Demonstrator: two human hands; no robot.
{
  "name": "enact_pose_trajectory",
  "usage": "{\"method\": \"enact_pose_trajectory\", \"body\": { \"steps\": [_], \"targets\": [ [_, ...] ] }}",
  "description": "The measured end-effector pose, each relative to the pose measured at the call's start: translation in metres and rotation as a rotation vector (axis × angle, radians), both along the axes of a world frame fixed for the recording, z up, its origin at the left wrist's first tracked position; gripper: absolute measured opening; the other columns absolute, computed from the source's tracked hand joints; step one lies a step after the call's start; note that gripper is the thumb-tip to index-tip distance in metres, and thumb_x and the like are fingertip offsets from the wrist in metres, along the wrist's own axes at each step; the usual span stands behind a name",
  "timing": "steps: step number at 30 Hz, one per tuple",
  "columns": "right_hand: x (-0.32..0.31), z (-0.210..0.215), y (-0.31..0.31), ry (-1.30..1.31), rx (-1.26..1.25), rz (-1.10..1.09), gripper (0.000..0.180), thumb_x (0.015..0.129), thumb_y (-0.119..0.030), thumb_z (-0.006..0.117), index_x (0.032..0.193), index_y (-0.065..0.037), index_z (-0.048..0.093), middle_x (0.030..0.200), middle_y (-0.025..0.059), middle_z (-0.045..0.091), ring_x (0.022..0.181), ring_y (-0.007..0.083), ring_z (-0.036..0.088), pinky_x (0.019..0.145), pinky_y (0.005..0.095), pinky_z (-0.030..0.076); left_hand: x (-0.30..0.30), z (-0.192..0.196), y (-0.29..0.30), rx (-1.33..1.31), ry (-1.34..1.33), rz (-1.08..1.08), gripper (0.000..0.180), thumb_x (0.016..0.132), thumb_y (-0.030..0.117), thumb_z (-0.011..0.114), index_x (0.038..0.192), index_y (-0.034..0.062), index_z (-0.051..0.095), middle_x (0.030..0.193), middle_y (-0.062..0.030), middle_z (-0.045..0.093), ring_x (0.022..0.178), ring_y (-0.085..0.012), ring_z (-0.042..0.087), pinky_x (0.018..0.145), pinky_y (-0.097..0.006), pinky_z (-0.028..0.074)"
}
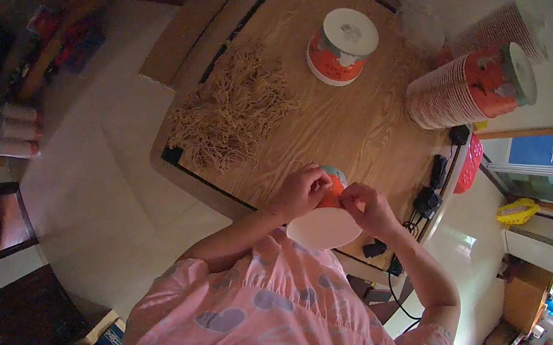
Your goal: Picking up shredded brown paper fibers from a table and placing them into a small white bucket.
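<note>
A paper tub (328, 228) lies tilted at the near edge of the table, its wide pale round end turned toward me and its orange printed side up. My left hand (304, 190) is closed with its fingertips on the left of that side. From the right, my right hand (370, 211) pinches close against the same side, near the rim; whatever is between its fingertips is too small to make out. Left of my hands, a loose heap of thin tan cords (235, 111) covers part of the tabletop.
Another orange tub (337, 62) stands upside down at the far middle of the wooden table (365, 125). A long stack of nested tubs (470, 88) lies at the far right. Black adapters (427, 201) and cables line the right edge. Beyond the left edge is a cardboard piece (186, 33).
</note>
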State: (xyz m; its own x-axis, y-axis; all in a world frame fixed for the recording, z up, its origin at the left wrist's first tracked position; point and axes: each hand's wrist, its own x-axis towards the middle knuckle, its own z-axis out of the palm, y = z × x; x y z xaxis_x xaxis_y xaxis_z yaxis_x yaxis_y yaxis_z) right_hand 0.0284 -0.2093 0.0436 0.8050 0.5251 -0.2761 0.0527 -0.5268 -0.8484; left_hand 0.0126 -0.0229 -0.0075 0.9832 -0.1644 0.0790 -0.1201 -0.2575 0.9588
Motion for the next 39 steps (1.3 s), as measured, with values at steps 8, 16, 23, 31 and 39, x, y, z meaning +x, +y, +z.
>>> {"method": "enact_pose_trajectory", "body": {
  "steps": [8, 16, 23, 31, 39],
  "targets": [
    [-0.004, 0.014, 0.001, -0.151, -0.013, 0.086, 0.015, 0.070, 0.001, 0.052, 0.083, -0.002, 0.059, 0.078, 0.0136, 0.058, 0.076, 0.0295, 0.056, 0.067, 0.0352, 0.047, 0.001, -0.002, -0.001, -0.007, 0.049, 0.003, 0.011, 0.076, 0.012, 0.058, 0.074, 0.0033, 0.053, 0.071, -0.0088, 0.051, 0.060, -0.0205, 0.053, 0.055, -0.029, 0.043],
    [-0.006, 0.028, 0.009, -0.284, -0.083, 0.180, 0.019, 0.069, -0.001, 0.054, 0.088, -0.003, 0.055, 0.078, 0.0113, 0.055, 0.079, 0.0281, 0.054, 0.067, 0.0351, 0.046, 0.008, -0.007, -0.002, 0.061, 0.020, 0.018, 0.010, 0.075, 0.011, 0.058, 0.073, 0.0028, 0.054, 0.067, -0.0094, 0.052, 0.059, -0.0211, 0.052, 0.054, -0.031, 0.042],
    [0.017, 0.011, 0.010, -0.183, 0.073, -0.063, 0.012, 0.073, -0.005, 0.055, 0.083, -0.004, 0.049, 0.070, 0.0116, 0.051, 0.062, 0.0249, 0.055, 0.055, 0.0341, 0.045, 0.033, 0.024, 0.007, 0.084, -0.054, 0.016, 0.010, 0.073, 0.013, 0.061, 0.074, 0.0042, 0.056, 0.070, -0.0088, 0.056, 0.062, -0.0237, 0.057, 0.054, -0.032, 0.045],
    [0.034, -0.042, -0.021, -0.110, 0.010, -0.487, 0.025, 0.076, -0.001, 0.050, 0.094, -0.007, 0.033, 0.066, 0.0040, 0.044, 0.055, 0.0144, 0.049, 0.042, 0.0311, 0.045, 0.028, 0.005, 0.055, 0.133, -0.100, 0.028, 0.008, 0.071, 0.007, 0.063, 0.071, 0.0016, 0.057, 0.070, -0.0089, 0.056, 0.059, -0.0214, 0.055, 0.053, -0.031, 0.044],
    [0.009, -0.071, -0.043, 0.104, -0.073, -0.470, 0.020, 0.077, -0.008, 0.055, 0.087, -0.006, 0.038, 0.071, 0.0082, 0.051, 0.054, 0.0156, 0.055, 0.044, 0.0283, 0.046, 0.020, 0.015, 0.063, 0.131, -0.150, 0.097, 0.004, 0.072, 0.005, 0.060, 0.074, 0.0015, 0.058, 0.069, -0.0086, 0.055, 0.059, -0.0194, 0.054, 0.053, -0.030, 0.044]
  ]
}}
